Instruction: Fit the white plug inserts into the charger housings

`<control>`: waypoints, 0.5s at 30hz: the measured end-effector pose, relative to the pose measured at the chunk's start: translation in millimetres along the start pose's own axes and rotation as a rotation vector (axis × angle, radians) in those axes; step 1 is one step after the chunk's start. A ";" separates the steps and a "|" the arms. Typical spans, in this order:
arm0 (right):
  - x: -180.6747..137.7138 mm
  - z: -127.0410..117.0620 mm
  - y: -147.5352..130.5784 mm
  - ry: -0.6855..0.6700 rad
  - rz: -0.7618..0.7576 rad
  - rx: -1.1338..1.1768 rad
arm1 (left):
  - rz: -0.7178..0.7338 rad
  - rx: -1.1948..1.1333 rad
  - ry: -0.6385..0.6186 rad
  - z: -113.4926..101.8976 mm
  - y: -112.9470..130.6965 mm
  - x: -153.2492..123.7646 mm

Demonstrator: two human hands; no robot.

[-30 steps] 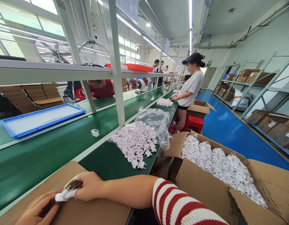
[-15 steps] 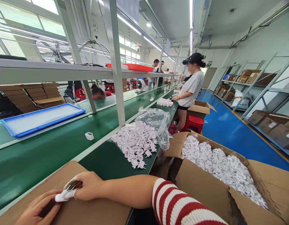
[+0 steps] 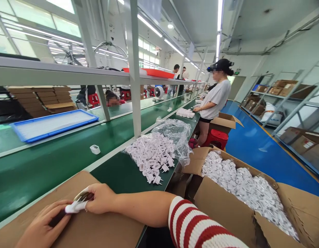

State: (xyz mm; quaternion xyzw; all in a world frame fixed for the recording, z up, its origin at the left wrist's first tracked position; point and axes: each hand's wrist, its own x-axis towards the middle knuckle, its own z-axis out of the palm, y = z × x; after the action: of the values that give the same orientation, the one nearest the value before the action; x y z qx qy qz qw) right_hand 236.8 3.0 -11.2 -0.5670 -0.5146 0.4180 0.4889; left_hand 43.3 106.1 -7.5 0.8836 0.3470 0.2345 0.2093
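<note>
Over a sheet of brown cardboard [image 3: 105, 227], both my hands hold one white plug [image 3: 72, 207] with thin metal pins pointing up. My left hand [image 3: 44, 224] pinches its left end between thumb and fingers. On the other side, my right hand [image 3: 101, 199] has its fingers closed round the right end, with a white covering on a finger. My fingers hide part of the plug. Beyond my right hand lies a heap of white plug pieces [image 3: 153, 155], beside a clear plastic bag [image 3: 184, 137]. A white charger [image 3: 94, 149] sits on the green conveyor belt [image 3: 58, 168].
An open carton [image 3: 224, 206] of bagged white pieces stands at right. Metal posts [image 3: 135, 86] carry a shelf over the belt. A blue-rimmed tray [image 3: 56, 125] lies beyond it. Farther along, a co-worker [image 3: 215, 93] stands beside a red stool [image 3: 216, 137].
My view has shifted slightly, moving most of the scene right. The charger on the belt has slid left relative to the post. Both hands still hold the plug in nearly the same pose.
</note>
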 end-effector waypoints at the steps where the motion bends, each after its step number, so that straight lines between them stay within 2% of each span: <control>1: 0.2 1.0 3.0 0.000 -0.003 0.018 | 0.013 0.008 -0.012 -1.0 4.2 -1.3; 7: -4.5 5.3 10.1 0.002 -0.003 0.127 | 0.099 0.062 -0.097 -6.0 20.5 -12.4; 11: -12.4 7.8 -3.8 0.012 0.041 0.098 | 0.084 0.047 -0.156 -8.7 22.4 -18.2; 15: -19.3 5.6 -21.2 0.034 0.057 0.028 | 0.063 0.048 -0.113 -9.1 17.7 -17.5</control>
State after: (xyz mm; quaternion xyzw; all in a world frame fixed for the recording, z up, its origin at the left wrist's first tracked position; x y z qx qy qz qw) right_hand 225.3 -15.5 8.2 -0.5818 -0.4839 0.4290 0.4933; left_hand 35.9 83.7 4.5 0.9108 0.3121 0.1821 0.1998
